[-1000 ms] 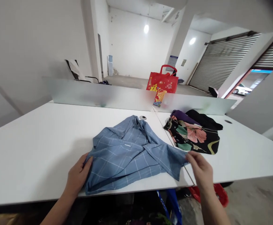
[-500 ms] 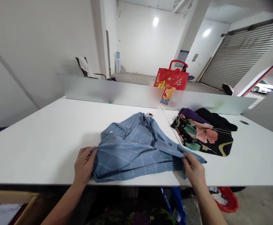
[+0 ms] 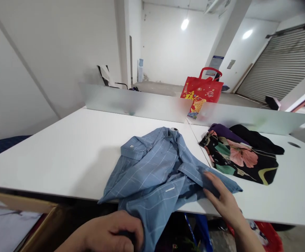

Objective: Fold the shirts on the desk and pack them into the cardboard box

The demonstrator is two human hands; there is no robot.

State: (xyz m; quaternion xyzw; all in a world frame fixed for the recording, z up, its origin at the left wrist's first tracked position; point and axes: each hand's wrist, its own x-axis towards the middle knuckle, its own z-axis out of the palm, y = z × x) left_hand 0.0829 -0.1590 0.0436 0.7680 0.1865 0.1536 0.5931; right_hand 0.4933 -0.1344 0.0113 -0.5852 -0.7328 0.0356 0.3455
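A blue shirt (image 3: 147,168) with thin white check lines lies crumpled on the white table, its lower part pulled over the front edge towards me. At that hanging part, my left hand (image 3: 115,229) is closed with curled fingers on the cloth; the fingertips are partly hidden. My right hand (image 3: 222,197) rests against the sleeve on the right side of the shirt, its fingers stretched out and thumb apart, not gripping. Small white labels show on the cloth.
Right of the shirt lie a black floral garment (image 3: 241,157), a purple garment (image 3: 222,132) and a black garment (image 3: 254,138). A frosted divider (image 3: 147,105) runs along the back, with a red bag (image 3: 202,87) behind it. Below are a box (image 3: 50,217) and a red basket (image 3: 273,234).
My left hand has drawn the shirt's near edge towards me, over the table edge. My right hand has let go of the cloth and opened. The view has turned slightly left.
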